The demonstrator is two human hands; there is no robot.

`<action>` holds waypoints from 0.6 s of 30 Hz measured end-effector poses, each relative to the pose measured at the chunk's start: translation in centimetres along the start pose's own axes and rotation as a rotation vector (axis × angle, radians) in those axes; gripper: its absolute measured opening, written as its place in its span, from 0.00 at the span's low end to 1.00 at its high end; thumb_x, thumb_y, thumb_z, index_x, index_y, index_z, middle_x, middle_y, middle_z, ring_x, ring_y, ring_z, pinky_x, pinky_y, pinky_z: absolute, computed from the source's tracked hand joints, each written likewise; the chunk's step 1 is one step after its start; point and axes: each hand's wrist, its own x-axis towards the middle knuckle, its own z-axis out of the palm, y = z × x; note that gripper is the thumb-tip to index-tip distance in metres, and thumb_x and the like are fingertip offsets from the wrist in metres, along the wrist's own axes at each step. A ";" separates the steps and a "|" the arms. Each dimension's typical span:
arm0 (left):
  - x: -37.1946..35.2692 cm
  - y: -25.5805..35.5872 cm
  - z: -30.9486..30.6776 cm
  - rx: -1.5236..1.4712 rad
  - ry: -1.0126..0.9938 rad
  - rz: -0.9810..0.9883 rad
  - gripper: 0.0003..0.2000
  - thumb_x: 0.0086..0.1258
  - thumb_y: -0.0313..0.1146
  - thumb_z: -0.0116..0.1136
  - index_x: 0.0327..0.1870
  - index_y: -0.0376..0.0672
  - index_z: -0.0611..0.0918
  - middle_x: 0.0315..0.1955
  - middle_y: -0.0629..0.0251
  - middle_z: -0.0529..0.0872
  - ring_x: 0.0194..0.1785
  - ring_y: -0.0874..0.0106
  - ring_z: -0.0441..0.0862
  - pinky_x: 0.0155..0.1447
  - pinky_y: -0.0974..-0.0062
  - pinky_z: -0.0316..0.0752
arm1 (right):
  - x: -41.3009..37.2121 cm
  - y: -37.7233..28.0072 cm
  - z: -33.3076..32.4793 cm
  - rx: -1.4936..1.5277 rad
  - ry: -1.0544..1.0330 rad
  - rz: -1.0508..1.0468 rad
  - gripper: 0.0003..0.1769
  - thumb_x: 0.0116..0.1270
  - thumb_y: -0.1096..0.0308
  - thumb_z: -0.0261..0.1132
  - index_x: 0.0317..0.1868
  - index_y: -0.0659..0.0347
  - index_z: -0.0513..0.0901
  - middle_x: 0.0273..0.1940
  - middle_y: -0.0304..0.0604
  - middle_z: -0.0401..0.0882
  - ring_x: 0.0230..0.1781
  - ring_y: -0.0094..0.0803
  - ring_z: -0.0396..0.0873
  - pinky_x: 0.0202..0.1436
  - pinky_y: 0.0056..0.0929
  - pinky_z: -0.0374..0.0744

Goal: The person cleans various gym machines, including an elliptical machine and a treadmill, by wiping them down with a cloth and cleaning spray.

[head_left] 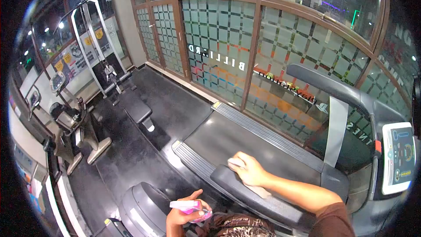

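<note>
My right hand is closed on a pale cloth, which lies against the dark padded handrail of a treadmill. Part of the cloth hangs out below the palm. Lower down, near my body, my left hand holds a pink and white spray bottle, with its fingers wrapped round it and the thumb raised. Beyond the handrail lies the treadmill's dark belt. The treadmill's console is at the far right.
A cable machine with a small padded seat stands at the back left. Exercise bikes are at the left. A rounded grey machine cover is left of my left hand. Framed windows line the far side.
</note>
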 end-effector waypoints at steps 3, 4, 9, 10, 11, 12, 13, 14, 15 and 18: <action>-0.3 1.0 0.9 -0.130 0.046 -0.023 0.37 0.61 0.20 0.71 0.73 0.35 0.68 0.43 0.50 0.89 0.50 0.64 0.86 0.62 0.65 0.74 | 3.2 1.8 1.3 0.208 -0.064 0.194 0.17 0.71 0.57 0.69 0.50 0.61 0.81 0.33 0.33 0.80 0.34 0.26 0.76 0.40 0.31 0.78; -0.2 0.7 0.4 -0.045 0.026 -0.027 0.39 0.60 0.20 0.71 0.75 0.37 0.66 0.43 0.49 0.89 0.50 0.63 0.86 0.60 0.64 0.75 | 3.5 1.8 1.0 0.265 -0.109 0.261 0.19 0.71 0.55 0.69 0.52 0.61 0.82 0.33 0.31 0.81 0.34 0.23 0.75 0.40 0.30 0.78; 0.9 0.7 0.5 -0.079 -0.013 -0.032 0.40 0.61 0.19 0.70 0.76 0.36 0.63 0.43 0.51 0.89 0.50 0.66 0.86 0.61 0.65 0.74 | -0.4 1.6 -2.0 0.097 -0.271 0.392 0.28 0.74 0.45 0.62 0.65 0.55 0.79 0.44 0.36 0.86 0.29 0.26 0.79 0.38 0.31 0.80; 1.3 0.6 0.6 -0.060 -0.020 -0.039 0.40 0.61 0.19 0.70 0.76 0.36 0.63 0.42 0.51 0.89 0.50 0.66 0.86 0.61 0.65 0.74 | -1.8 1.5 -3.2 0.009 -0.311 0.442 0.29 0.75 0.43 0.60 0.65 0.54 0.79 0.44 0.38 0.86 0.28 0.26 0.79 0.39 0.32 0.81; 1.7 0.6 0.6 -0.040 -0.030 -0.048 0.40 0.61 0.19 0.70 0.76 0.36 0.63 0.42 0.51 0.89 0.50 0.66 0.86 0.62 0.66 0.74 | -3.1 1.1 -4.3 -0.078 -0.349 0.492 0.29 0.76 0.42 0.58 0.66 0.53 0.78 0.45 0.39 0.86 0.28 0.26 0.80 0.40 0.33 0.81; 2.3 0.7 0.8 0.044 -0.068 -0.076 0.40 0.61 0.19 0.69 0.75 0.36 0.64 0.42 0.52 0.89 0.50 0.67 0.86 0.63 0.65 0.73 | -4.2 0.0 -5.3 -0.093 -0.371 0.535 0.30 0.76 0.41 0.57 0.66 0.51 0.78 0.39 0.37 0.83 0.26 0.24 0.77 0.36 0.30 0.79; 3.2 1.0 0.9 0.129 -0.104 -0.101 0.39 0.61 0.19 0.69 0.75 0.35 0.64 0.42 0.53 0.89 0.50 0.67 0.86 0.64 0.64 0.72 | -5.3 -1.7 -6.4 -0.109 -0.395 0.577 0.30 0.76 0.39 0.57 0.67 0.50 0.77 0.33 0.34 0.79 0.24 0.22 0.74 0.32 0.28 0.77; 3.7 0.8 1.1 0.187 -0.152 -0.085 0.38 0.61 0.19 0.69 0.74 0.34 0.65 0.43 0.53 0.90 0.50 0.67 0.86 0.65 0.64 0.72 | -6.2 -2.9 -7.4 -0.125 -0.421 0.618 0.31 0.76 0.38 0.56 0.67 0.49 0.77 0.27 0.32 0.76 0.22 0.20 0.71 0.28 0.25 0.75; 4.3 0.7 1.2 0.244 -0.198 -0.066 0.38 0.61 0.19 0.70 0.74 0.33 0.66 0.43 0.54 0.90 0.50 0.68 0.86 0.66 0.64 0.71 | -7.2 -3.1 -8.3 -0.145 -0.468 0.685 0.31 0.76 0.38 0.55 0.67 0.49 0.77 0.29 0.34 0.77 0.24 0.22 0.75 0.33 0.27 0.77; 6.0 -0.4 1.7 0.257 -0.303 0.059 0.37 0.62 0.21 0.70 0.73 0.33 0.67 0.43 0.56 0.90 0.49 0.71 0.85 0.66 0.68 0.72 | -12.1 -4.4 -12.1 -0.157 -0.498 0.785 0.32 0.77 0.38 0.53 0.68 0.53 0.75 0.42 0.44 0.85 0.33 0.29 0.84 0.51 0.37 0.80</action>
